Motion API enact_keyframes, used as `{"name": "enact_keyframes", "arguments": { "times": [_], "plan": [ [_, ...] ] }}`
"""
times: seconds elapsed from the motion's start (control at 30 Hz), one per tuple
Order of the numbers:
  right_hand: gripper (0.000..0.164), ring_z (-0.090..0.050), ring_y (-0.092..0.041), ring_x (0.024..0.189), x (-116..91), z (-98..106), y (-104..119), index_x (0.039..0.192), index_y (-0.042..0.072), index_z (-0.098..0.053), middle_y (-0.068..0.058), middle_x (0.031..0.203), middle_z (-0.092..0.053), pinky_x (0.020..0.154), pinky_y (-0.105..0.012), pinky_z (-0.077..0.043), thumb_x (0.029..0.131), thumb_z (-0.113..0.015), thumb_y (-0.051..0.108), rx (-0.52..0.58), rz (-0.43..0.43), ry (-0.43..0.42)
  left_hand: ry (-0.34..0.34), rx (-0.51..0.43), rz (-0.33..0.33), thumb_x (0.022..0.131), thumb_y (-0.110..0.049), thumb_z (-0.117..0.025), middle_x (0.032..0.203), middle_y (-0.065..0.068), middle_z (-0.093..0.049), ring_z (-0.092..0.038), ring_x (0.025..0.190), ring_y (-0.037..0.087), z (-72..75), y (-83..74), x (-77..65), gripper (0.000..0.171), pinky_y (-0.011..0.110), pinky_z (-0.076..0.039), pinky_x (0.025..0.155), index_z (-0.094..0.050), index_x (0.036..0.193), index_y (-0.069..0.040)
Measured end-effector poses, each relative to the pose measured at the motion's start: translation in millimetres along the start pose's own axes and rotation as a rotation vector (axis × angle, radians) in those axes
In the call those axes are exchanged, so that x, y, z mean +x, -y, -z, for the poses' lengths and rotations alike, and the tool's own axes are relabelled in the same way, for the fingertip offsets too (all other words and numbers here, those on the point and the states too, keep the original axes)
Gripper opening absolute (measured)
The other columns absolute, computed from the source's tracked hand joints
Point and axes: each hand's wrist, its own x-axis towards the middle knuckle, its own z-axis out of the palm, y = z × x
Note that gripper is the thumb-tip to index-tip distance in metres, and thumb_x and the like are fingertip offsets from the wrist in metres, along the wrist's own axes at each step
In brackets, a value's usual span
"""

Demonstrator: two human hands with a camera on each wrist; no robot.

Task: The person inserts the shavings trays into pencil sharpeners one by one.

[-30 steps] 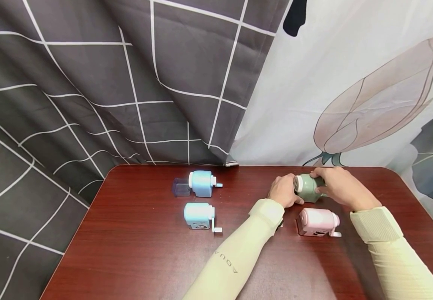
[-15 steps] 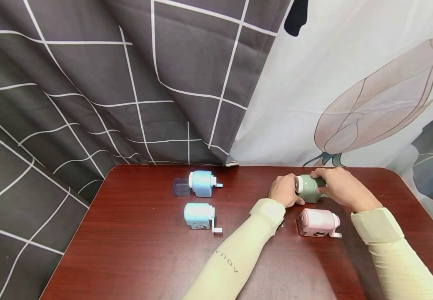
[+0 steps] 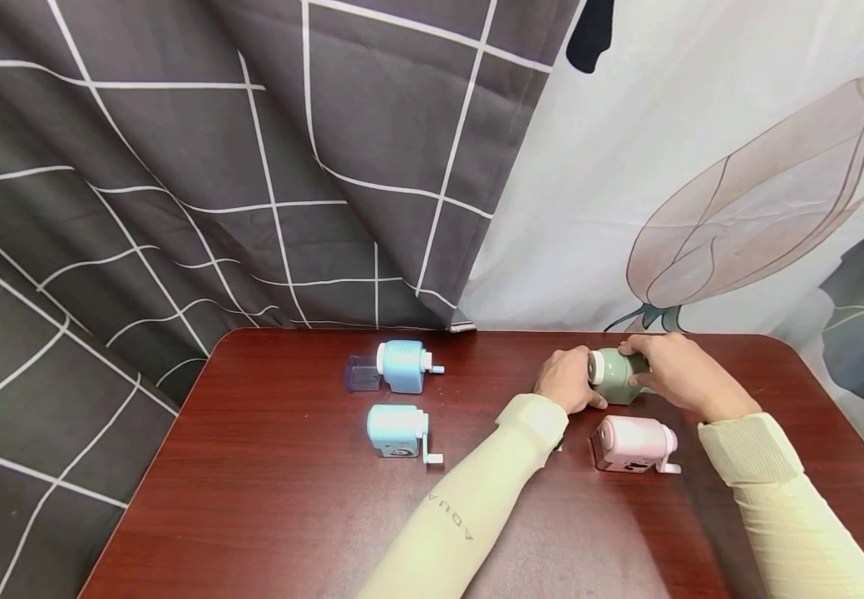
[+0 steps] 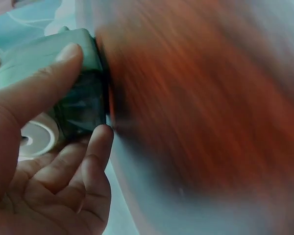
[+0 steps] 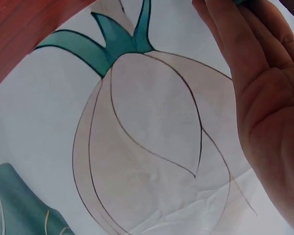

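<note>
A green hand-crank pencil sharpener [image 3: 614,376] with a white ring around its pencil hole stands near the back right of the table. From the left, my left hand [image 3: 568,381] holds its front end. In the left wrist view, the left thumb [image 4: 63,63] lies along the green side, and the fingers curl by the dark see-through shavings drawer [image 4: 81,105]. My right hand [image 3: 682,376] grips the body from the right, thumb and fingers on its top and near side. The right wrist view shows mostly that palm [image 5: 272,98]; the sharpener is almost out of sight there.
Just in front stands a pink pencil sharpener [image 3: 635,444]. Farther left are a light blue sharpener [image 3: 396,431] and a blue one [image 3: 403,367] with its clear drawer [image 3: 362,373] pulled out. Curtains [image 3: 372,166] hang behind the table's back edge.
</note>
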Motion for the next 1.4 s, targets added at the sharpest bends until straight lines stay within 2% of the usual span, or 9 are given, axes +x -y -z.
{"name": "enact_keyframes", "arguments": {
  "times": [0.23, 0.4, 0.53, 0.77, 0.9, 1.0, 1.17, 1.33, 1.4],
  "plan": [
    [0.037, -0.067, -0.035, 0.085, -0.1, 2.2, 1.9, 0.105, -0.006, -0.068, -0.016, 0.096, -0.070, 0.076, -0.054, -0.053, 0.073, -0.086, 0.000, 0.003, -0.013, 0.009, 0.024, 0.057, -0.020, 0.069, -0.040, -0.093, 0.106, -0.007, -0.069, -0.065, 0.097, 0.007, 3.1, 1.2, -5.3, 0.061, 0.023, -0.052, 0.077, -0.062, 0.118, -0.020],
    [0.038, -0.067, -0.037, 0.086, -0.1, 2.8, 2.4, 0.108, -0.008, -0.067, -0.018, 0.096, -0.070, 0.076, -0.054, -0.052, 0.074, -0.084, 0.000, 0.005, -0.024, 0.017, -0.047, 0.207, -0.017, 0.080, -0.032, -0.085, 0.102, -0.006, -0.070, -0.067, 0.094, 0.010, 16.7, 0.3, -12.7, 0.040, 0.027, -0.054, 0.074, -0.065, 0.112, -0.019],
    [0.040, -0.066, -0.032, 0.084, -4.0, 1.1, 2.9, 0.110, -0.007, -0.066, -0.015, 0.095, -0.070, 0.076, -0.051, -0.052, 0.074, -0.082, -0.004, 0.010, -0.022, -0.007, -0.100, 0.258, -0.053, 0.085, -0.028, -0.078, 0.097, -0.006, -0.072, -0.068, 0.087, 0.012, 41.8, -1.2, -28.4, 0.024, 0.029, -0.054, 0.066, -0.069, 0.106, -0.021],
    [0.053, -0.067, -0.039, 0.087, -6.0, -1.2, 8.3, 0.121, -0.009, -0.053, -0.023, 0.099, -0.068, 0.077, -0.056, -0.052, 0.075, -0.080, -0.005, 0.031, 0.014, -0.039, -0.134, 0.300, -0.203, 0.084, -0.039, -0.081, 0.097, -0.007, -0.071, -0.069, 0.090, 0.013, 105.7, 10.8, -72.9, 0.032, 0.029, -0.054, 0.066, -0.068, 0.106, -0.020],
    [0.057, -0.066, -0.043, 0.093, -4.0, -1.1, 14.7, 0.125, -0.010, -0.049, -0.028, 0.103, -0.066, 0.081, -0.058, -0.051, 0.078, -0.081, 0.000, 0.012, 0.024, -0.040, -0.164, 0.273, -0.255, 0.086, -0.036, -0.081, 0.105, -0.004, -0.073, -0.069, 0.096, 0.016, 141.0, 38.3, -100.5, 0.038, 0.031, -0.055, 0.072, -0.070, 0.117, -0.017],
    [0.051, -0.064, -0.041, 0.095, -1.7, -1.9, 25.2, 0.121, -0.009, -0.051, -0.025, 0.101, -0.065, 0.082, -0.057, -0.050, 0.081, -0.081, 0.004, -0.008, 0.044, -0.059, -0.212, 0.214, -0.246, 0.086, -0.032, -0.081, 0.115, 0.000, -0.072, -0.068, 0.104, 0.019, 159.9, 68.4, -120.4, 0.045, 0.034, -0.055, 0.079, -0.069, 0.125, -0.014],
    [0.045, -0.063, -0.041, 0.103, 6.2, -2.9, 58.5, 0.120, -0.007, -0.058, -0.019, 0.102, -0.067, 0.091, -0.055, -0.049, 0.084, -0.080, 0.009, -0.035, 0.126, -0.089, -0.281, 0.134, -0.131, 0.087, -0.029, -0.079, 0.120, 0.006, -0.071, -0.067, 0.107, 0.026, 180.5, 127.4, -145.7, 0.044, 0.042, -0.056, 0.082, -0.069, 0.125, -0.010],
    [0.044, -0.060, -0.039, 0.117, 18.0, -3.2, 104.5, 0.125, -0.004, -0.061, -0.021, 0.123, -0.065, 0.096, -0.053, -0.049, 0.088, -0.077, 0.013, -0.064, 0.179, -0.074, -0.314, 0.119, 0.011, 0.087, -0.025, -0.078, 0.118, 0.013, -0.070, -0.067, 0.105, 0.033, 191.4, 186.9, -155.8, 0.043, 0.049, -0.055, 0.083, -0.068, 0.124, -0.005],
    [0.043, -0.062, -0.036, 0.114, 24.8, -6.0, 120.7, 0.124, -0.004, -0.062, -0.018, 0.121, -0.066, 0.095, -0.050, -0.050, 0.087, -0.077, 0.012, -0.074, 0.237, -0.087, -0.315, 0.119, 0.057, 0.086, -0.022, -0.079, 0.118, 0.018, -0.069, -0.066, 0.106, 0.036, 193.3, 207.7, -158.7, 0.044, 0.052, -0.054, 0.084, -0.067, 0.124, -0.002]
  ]
}}
